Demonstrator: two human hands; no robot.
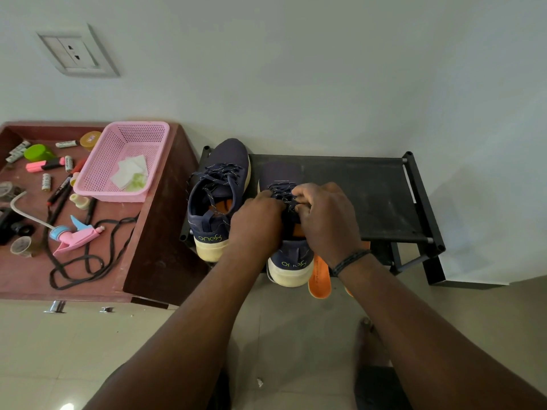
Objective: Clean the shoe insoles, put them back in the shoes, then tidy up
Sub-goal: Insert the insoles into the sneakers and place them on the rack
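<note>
Both hands working the laces of the right-hand shoe (291, 263): left hand (257, 224) and right hand (325, 217) each pinching lace. Shoe's long axis running away from the person; loose orange insole (319, 276) lying just right of its heel.

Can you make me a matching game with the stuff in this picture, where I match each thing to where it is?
Things:
1. white tissues
2. pink spray nozzle
3. left shoe
4. loose orange insole

Places:
A. on the black rack, beside the shoe both hands work on
B. sticking out over the rack's front edge, right of the right shoe
C. inside the pink basket
D. on the brown table, next to the black cord

Pairs: 1-C, 2-D, 3-A, 4-B
</note>
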